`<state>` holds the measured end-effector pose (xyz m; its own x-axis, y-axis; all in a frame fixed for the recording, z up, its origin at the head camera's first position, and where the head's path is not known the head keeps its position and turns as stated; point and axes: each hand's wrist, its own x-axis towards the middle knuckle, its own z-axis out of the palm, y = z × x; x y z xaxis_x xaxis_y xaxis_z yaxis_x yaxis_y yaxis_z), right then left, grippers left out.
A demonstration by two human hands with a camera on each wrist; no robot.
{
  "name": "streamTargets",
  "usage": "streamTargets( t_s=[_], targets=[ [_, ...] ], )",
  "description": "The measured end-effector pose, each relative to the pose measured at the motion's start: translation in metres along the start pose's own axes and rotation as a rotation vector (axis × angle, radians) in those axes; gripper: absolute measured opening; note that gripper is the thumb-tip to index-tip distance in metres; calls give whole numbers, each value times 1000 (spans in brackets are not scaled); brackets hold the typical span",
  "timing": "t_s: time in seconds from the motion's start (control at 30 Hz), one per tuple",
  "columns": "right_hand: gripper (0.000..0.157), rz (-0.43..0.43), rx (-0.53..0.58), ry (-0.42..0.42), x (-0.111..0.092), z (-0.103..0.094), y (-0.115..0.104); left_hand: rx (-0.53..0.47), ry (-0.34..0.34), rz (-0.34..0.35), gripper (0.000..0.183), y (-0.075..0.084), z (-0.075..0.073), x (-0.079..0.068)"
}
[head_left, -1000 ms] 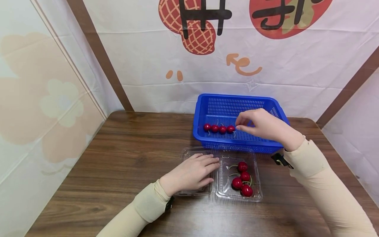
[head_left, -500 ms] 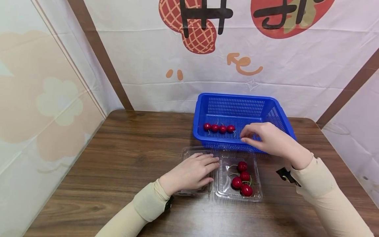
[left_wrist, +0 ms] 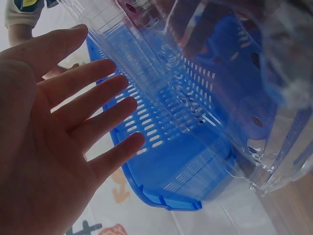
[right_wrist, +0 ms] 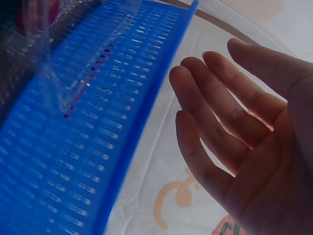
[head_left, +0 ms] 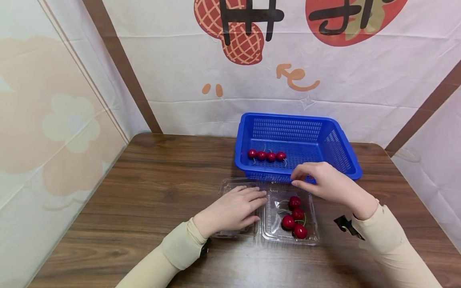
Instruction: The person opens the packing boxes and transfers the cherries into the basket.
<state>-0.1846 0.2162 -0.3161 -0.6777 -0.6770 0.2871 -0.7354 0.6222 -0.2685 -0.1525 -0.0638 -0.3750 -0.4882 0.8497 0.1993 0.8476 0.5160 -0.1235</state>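
Note:
My left hand (head_left: 232,210) lies over the left half (head_left: 227,187) of a clear plastic clamshell box, fingers spread toward the hinge. In the left wrist view that hand (left_wrist: 63,127) has straight, separated fingers beside the clear plastic. Several red cherries (head_left: 298,215) with stems lie in the box's right half (head_left: 272,234). My right hand (head_left: 325,184) hovers over the back of that half, by the basket's near rim. In the right wrist view, its fingers (right_wrist: 210,98) are loosely bent with nothing between them.
A blue perforated basket (head_left: 335,148) stands behind the box, close to the cloth backdrop (head_left: 180,72). Inside it, several more cherries (head_left: 271,157) form a row at the left. The wooden table (head_left: 144,192) extends around both containers.
My right hand has moved back from inside the basket, toward me, to above the back of the clear box. The left hand and the cherries have stayed put.

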Motion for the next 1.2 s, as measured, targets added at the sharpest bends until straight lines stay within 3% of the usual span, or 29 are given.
streamTargets(
  t_s=[0.2,0.5,1.2],
  targets=[
    [7,22,28,-32,-6,11,2,-3,3,-2,48,0,1,0],
    [6,-54,77,-62,-6,24,0,-8,-5,-5,48,-1,-1,1],
    [19,-24,164,-221,-15,47,-4,-36,-19,-18,48,-1,-3,2]
  ],
)
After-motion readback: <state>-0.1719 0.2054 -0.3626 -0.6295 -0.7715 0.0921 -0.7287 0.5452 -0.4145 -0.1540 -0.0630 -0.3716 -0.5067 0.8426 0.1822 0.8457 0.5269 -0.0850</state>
